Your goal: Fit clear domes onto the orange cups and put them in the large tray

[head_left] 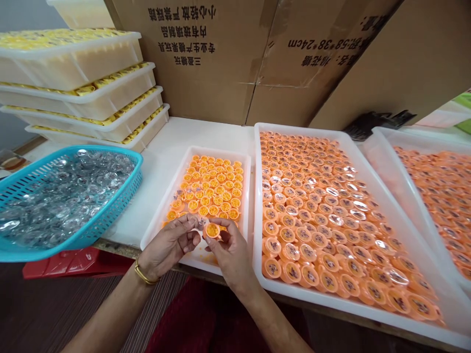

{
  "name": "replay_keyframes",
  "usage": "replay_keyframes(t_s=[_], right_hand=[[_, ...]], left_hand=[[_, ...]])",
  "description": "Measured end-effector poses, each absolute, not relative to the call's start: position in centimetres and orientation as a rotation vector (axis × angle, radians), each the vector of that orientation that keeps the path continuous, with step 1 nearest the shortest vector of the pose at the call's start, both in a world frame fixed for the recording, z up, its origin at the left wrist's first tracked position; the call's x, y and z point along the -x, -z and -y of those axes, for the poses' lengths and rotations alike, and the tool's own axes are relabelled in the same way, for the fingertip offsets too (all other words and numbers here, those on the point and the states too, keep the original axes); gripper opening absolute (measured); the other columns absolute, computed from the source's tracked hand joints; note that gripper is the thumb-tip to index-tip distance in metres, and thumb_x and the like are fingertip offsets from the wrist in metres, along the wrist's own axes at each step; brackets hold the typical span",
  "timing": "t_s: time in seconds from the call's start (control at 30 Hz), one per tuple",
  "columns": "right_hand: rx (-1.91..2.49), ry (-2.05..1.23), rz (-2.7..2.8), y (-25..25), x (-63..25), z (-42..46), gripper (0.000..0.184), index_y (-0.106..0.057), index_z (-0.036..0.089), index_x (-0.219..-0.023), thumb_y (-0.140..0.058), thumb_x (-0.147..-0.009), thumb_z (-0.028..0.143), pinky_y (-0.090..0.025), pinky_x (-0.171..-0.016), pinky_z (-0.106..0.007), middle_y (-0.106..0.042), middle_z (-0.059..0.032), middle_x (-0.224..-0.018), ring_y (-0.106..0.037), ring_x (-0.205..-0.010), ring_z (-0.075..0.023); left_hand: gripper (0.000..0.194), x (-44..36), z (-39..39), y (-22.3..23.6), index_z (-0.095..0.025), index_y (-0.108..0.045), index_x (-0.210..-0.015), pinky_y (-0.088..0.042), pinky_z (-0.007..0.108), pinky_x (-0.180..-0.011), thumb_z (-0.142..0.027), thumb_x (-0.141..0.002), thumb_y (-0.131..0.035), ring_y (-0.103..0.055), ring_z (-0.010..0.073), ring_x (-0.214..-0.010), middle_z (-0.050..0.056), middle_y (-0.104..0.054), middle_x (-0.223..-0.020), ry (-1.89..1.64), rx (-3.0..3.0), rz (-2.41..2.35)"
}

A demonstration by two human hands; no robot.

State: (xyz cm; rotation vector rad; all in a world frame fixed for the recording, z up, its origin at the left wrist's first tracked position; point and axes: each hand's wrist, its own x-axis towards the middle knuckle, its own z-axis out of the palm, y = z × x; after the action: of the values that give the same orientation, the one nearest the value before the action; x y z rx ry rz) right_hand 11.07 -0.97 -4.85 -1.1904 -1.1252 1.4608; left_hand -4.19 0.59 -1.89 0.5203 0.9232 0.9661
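My right hand (230, 250) grips a small orange cup (212, 230) filled with yellow pieces, its open top facing up. Just left of it, my left hand (171, 245) pinches a small clear printed lid (200, 223) between thumb and fingertips. The lid is close beside the cup's rim; whether they touch I cannot tell. Both hands are over the near end of a white tray (247, 196), where rows of open orange cups (211, 184) hold yellow pieces. At the left, a blue basket (110, 218) is heaped with clear round lids (77, 191).
A large white tray (258, 206) at the right holds many lidded orange cups (312, 215). Another white tray (390, 162) of orange cups is beyond it. Stacked white trays (121, 90) stand back left. Cardboard boxes (206, 83) line the back; a red stool (73, 262) sits below the table edge.
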Motion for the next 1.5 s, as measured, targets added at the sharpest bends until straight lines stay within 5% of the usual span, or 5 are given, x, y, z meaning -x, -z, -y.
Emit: replay_keyframes(t_s=[0.47, 0.97, 1.5], right_hand=[[1.235, -1.218, 1.379, 4.5, -11.3, 1.0, 0.032, -0.056, 0.024, -0.11, -0.056, -0.079, 0.016, -0.052, -0.08, -0.032, -0.062, -0.0041, -0.111, -0.061, -0.091, -0.0161], [1.245, -1.38, 1.167, 4.7, -11.3, 1.2, 0.03, -0.055, 0.024, -0.109, -0.061, -0.08, 0.027, -0.054, -0.076, -0.035, -0.064, -0.0041, -0.102, -0.062, -0.083, -0.0171], [1.169, -1.364, 1.127, 5.4, -11.3, 1.0, 0.031, -0.055, 0.023, -0.112, -0.06, -0.081, 0.022, -0.053, -0.079, -0.033, -0.064, -0.005, -0.107, -0.063, -0.09, -0.0175]], left_hand=[[0.021, 4.0, -1.5, 1.6, -0.015, -0.058, -0.077, -0.04, 0.016, -0.042, -0.034, -0.077, -0.067, -0.053, 0.008, -0.047, -0.001, -0.059, -0.054, -0.882, -0.78, -1.067], [0.01, 4.5, -1.1, 1.9, -0.015, -0.066, -0.079, -0.048, 0.017, -0.062, -0.023, -0.076, -0.07, -0.06, 0.0086, -0.071, 0.002, -0.066, -0.079, -1.151, -0.614, -0.978], [0.014, 2.1, -0.5, 2.2, -0.012, -0.062, -0.073, -0.042, 0.013, -0.044, -0.021, -0.072, -0.072, -0.055, 0.0056, -0.052, -0.001, -0.061, -0.06, -1.037, -0.388, -1.101]])
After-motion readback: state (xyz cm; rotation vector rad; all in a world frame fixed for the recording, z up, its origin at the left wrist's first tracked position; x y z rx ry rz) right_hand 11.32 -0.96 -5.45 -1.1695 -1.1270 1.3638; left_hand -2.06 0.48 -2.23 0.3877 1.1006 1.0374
